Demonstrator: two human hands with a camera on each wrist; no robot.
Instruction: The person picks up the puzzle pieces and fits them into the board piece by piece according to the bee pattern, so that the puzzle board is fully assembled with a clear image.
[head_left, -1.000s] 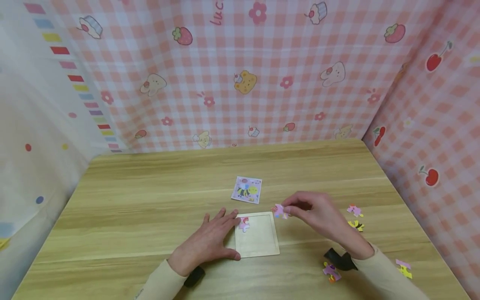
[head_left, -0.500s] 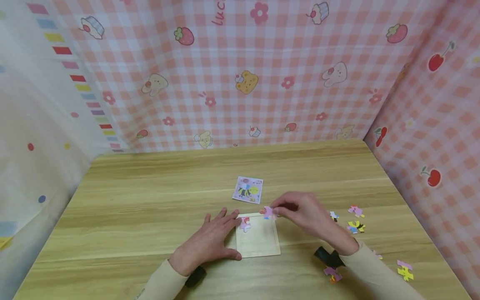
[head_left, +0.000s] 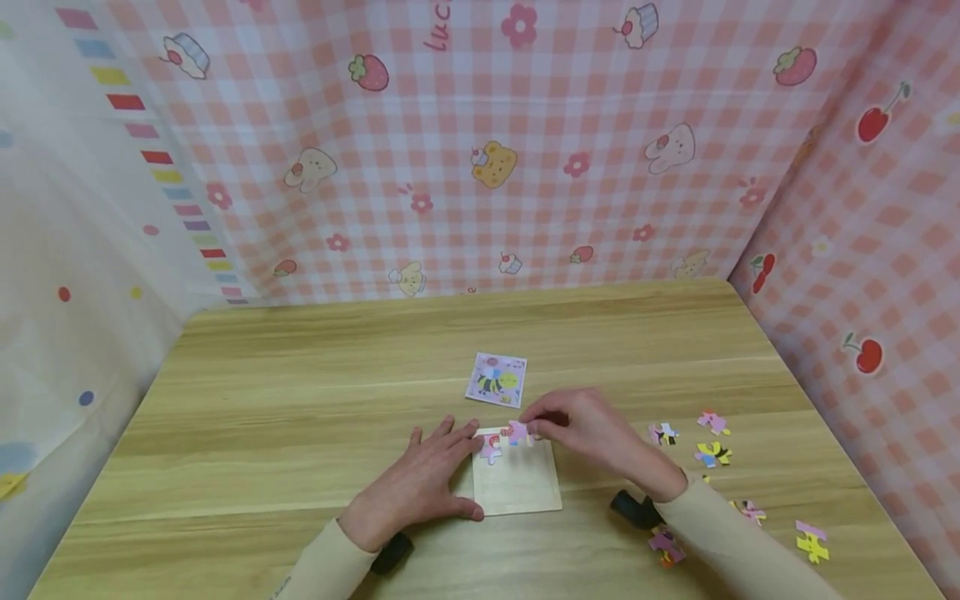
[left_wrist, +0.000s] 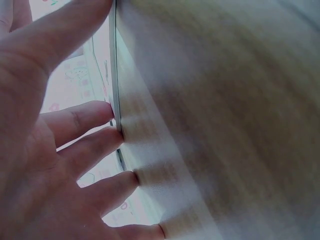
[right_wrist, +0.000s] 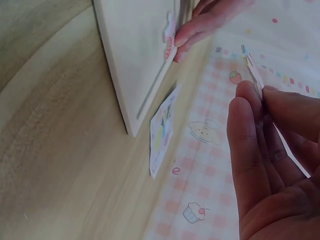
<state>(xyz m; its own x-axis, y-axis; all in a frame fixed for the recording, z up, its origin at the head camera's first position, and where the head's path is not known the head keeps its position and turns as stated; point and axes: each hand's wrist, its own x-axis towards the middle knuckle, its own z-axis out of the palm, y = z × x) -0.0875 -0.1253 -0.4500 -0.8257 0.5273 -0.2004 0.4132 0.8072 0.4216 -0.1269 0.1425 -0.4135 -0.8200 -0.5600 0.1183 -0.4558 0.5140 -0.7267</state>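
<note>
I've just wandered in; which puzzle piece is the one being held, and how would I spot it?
On the wooden table, find the pale square board beside the left hand. Above its far edge, the right hand pinches the pink puzzle piece. Unlike its similar neighbour, lying in the board's far-left corner, this one is raised off it.
</note>
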